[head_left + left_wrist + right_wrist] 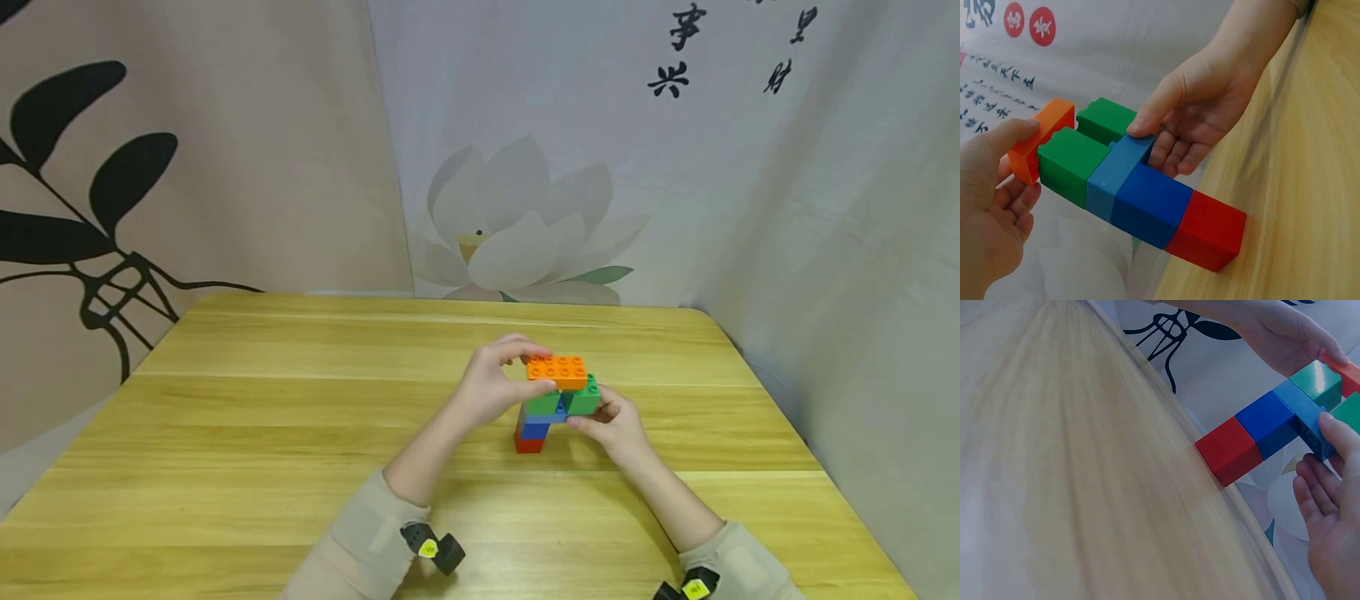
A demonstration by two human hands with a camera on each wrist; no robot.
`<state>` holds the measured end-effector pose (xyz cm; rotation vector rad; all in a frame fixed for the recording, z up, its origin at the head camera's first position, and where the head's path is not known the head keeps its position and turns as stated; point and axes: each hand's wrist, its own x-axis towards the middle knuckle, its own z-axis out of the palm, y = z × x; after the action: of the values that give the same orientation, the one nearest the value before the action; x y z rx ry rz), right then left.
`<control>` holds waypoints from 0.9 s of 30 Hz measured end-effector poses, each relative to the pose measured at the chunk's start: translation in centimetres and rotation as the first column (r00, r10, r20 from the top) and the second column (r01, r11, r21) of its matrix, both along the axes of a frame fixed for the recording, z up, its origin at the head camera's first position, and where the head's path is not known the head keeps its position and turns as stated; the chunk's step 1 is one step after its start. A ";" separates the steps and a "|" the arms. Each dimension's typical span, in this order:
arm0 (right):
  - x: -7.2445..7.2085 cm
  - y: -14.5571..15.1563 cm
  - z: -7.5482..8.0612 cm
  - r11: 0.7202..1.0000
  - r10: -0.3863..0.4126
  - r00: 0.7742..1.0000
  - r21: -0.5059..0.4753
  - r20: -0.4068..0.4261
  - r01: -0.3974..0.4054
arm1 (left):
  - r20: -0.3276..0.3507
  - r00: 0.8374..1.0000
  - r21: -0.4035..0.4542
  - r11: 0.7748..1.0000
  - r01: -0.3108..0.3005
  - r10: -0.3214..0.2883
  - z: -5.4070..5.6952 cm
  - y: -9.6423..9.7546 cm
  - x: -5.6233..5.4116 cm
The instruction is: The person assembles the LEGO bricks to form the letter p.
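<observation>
A small tower of toy building bricks stands upright on the table. From the bottom up come a red brick (pixel 1207 231), a dark blue brick (pixel 1152 201) and a lighter blue brick (pixel 1113 178) that juts out to the right. Two green bricks, one on the left (pixel 1069 169) and one on the right (pixel 1107 120), sit on the lighter blue one with a gap between. My left hand (pixel 491 383) pinches an orange brick (pixel 557 372) at the top of the left green brick; whether it is fully seated I cannot tell. My right hand (pixel 618 429) pinches the lighter blue brick's overhanging end.
Beneath the tower lies a wooden table (pixel 300 433), its far edge close to a curtain (pixel 300 167) printed with plants and characters. Black wrist cameras sit on the left sleeve (pixel 367 533) and right sleeve (pixel 738 562).
</observation>
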<state>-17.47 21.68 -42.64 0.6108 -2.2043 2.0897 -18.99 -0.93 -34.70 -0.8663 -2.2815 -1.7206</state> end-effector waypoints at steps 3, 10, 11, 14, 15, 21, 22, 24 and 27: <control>0.0 0.0 0.0 1.000 0.003 1.000 -0.005 0.003 -0.003 | -0.007 1.000 -0.002 1.000 -0.001 0.001 0.0 0.3 0.1; 0.0 0.2 -0.1 1.000 0.023 1.000 -0.020 0.006 -0.023 | -0.031 0.999 -0.013 1.000 0.011 -0.011 -0.3 0.7 0.0; 0.0 0.2 -0.1 0.999 0.025 1.000 -0.020 0.005 -0.025 | -0.033 0.999 -0.013 1.000 0.010 -0.010 -0.4 0.7 0.0; 0.0 0.2 -0.1 0.999 0.029 1.000 -0.019 0.006 -0.029 | -0.037 0.999 -0.016 1.000 0.005 -0.006 -0.5 0.7 0.0; 0.0 0.2 -0.1 0.999 0.031 1.000 -0.020 0.005 -0.031 | -0.037 0.999 -0.018 1.000 0.005 -0.006 -0.5 0.7 0.0; 0.0 0.1 0.0 0.999 0.028 1.000 -0.018 0.000 -0.027 | -0.030 1.000 -0.024 1.000 0.001 -0.002 -0.5 0.6 0.0; 0.0 0.1 0.0 1.000 0.026 1.000 -0.016 0.001 -0.026 | -0.029 1.000 -0.024 1.000 0.001 -0.002 -0.5 0.6 0.0; 0.0 0.1 0.0 1.000 0.022 1.000 -0.012 0.001 -0.022 | -0.032 0.999 -0.026 1.000 0.003 -0.003 -0.5 0.5 0.0; 0.0 0.0 0.0 1.000 0.019 1.000 -0.010 0.002 -0.019 | -0.043 0.999 -0.028 1.000 0.006 -0.007 -0.5 0.5 0.0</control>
<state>-17.44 21.71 -42.60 0.6316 -2.1958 2.1103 -18.96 -0.45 -35.20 -0.9085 -2.2822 -1.6607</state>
